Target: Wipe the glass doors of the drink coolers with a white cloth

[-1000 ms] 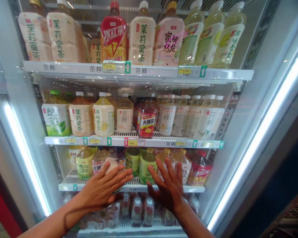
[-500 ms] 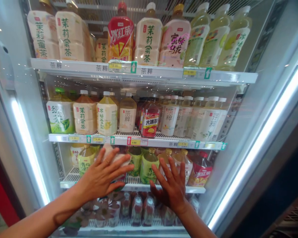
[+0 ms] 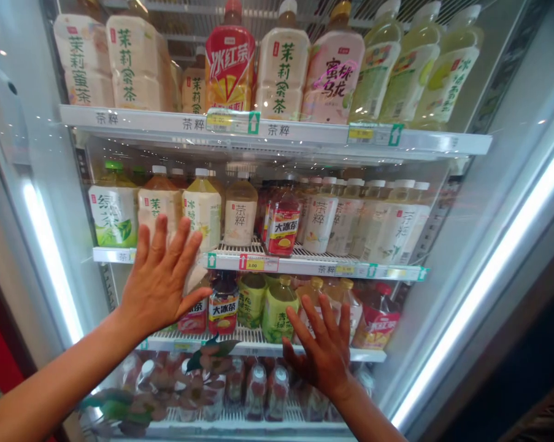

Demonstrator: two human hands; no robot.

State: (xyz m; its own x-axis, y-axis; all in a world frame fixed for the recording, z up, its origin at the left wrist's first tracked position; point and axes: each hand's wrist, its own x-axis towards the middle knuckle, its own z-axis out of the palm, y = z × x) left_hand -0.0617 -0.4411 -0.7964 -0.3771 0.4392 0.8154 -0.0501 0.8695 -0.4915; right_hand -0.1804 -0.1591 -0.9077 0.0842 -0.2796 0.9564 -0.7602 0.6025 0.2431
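Note:
My left hand [image 3: 161,279] is raised with fingers spread in front of the middle shelf [image 3: 299,266], covering part of the jasmine tea bottle [image 3: 156,199]. Beside its thumb shows a pale patch [image 3: 195,274], mostly behind the hand; I cannot make out what it is. My right hand [image 3: 323,350] has its fingers apart and slightly bent, before the lower shelf's green tea bottle [image 3: 280,310] and gold-capped bottles. Reflections suggest a glass pane between the hands and the drinks; contact with it is unclear. Dark iced tea bottles [image 3: 223,305] stand right of my left hand.
The top shelf [image 3: 313,132] carries large tea bottles, among them a red one [image 3: 229,67] and a pink one [image 3: 334,77]. Bright light strips [image 3: 51,258] run down both sides. Flower decals [image 3: 189,387] partly cover the bottom row of bottles.
My left hand has moved up and left, its fingers now pointing upward, uncovering the dark iced tea bottles. The right hand has barely shifted. The view has moved slightly.

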